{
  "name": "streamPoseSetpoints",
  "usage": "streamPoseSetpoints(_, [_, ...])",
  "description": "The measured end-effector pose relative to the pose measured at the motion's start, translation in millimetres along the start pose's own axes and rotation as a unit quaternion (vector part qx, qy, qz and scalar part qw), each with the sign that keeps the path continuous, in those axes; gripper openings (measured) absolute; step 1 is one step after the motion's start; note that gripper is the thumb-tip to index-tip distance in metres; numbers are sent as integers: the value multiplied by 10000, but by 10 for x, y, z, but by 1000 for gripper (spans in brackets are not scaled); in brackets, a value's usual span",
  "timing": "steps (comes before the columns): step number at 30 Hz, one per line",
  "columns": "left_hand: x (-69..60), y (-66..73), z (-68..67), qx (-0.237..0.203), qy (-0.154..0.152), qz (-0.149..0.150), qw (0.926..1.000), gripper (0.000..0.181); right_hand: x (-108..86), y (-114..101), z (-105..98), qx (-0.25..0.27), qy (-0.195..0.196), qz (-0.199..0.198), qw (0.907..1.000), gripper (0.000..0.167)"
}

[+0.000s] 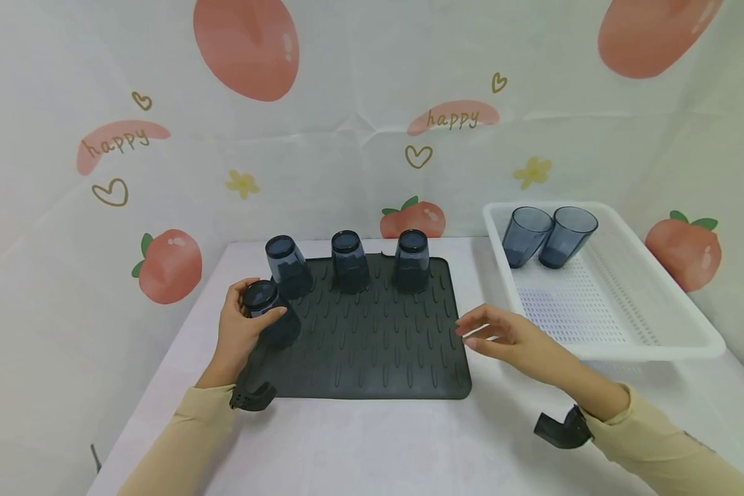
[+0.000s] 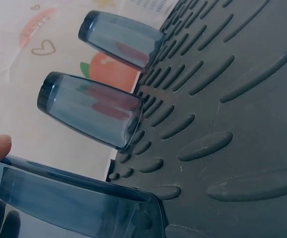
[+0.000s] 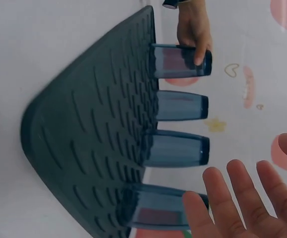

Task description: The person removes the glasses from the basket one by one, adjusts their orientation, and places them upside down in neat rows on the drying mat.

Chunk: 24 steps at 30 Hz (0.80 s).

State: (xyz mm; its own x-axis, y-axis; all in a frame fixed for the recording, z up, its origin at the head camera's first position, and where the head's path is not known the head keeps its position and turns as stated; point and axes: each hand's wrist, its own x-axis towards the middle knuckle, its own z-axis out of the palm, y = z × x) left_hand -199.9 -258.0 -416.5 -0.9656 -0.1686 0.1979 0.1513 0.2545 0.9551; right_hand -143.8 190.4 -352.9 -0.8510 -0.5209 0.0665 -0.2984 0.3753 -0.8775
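My left hand point(image 1: 232, 337) grips an upside-down blue tinted glass point(image 1: 280, 325) near its closed end, thumb on the near side and fingers behind. The glass appears to stand at the left edge of a black ridged mat point(image 1: 372, 372). Behind it, along the mat's far side, stand three more inverted glasses: one at the left point(image 1: 291, 269), one in the middle point(image 1: 350, 265) and one at the right point(image 1: 412, 265). Over the mat's right edge my right hand point(image 1: 511, 337) hovers with loosely bent fingers point(image 3: 218, 198), holding nothing.
A white plastic basket point(image 1: 688, 324) with a perforated bottom sits to the right of the mat. Two blue glasses point(image 1: 567, 238) lean side by side in its far left corner. A printed cloth point(image 1: 347, 165) hangs behind the white table point(image 1: 372, 441).
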Motion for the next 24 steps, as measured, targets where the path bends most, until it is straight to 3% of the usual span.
streamPoseSetpoints(6, [-9,35,7,22,-14,-56,10000,72,99,-74,-207,-249,316,-80,9992,26])
streamPoseSetpoints(13, [-2,35,12,10,8,-14,10000,72,233,-143,-528,366,390,-242,9983,28])
streamPoseSetpoints(24, [-18,52,24,126,-7,-9,9999,72,475,-236,-1121,583,987,-92,9934,21])
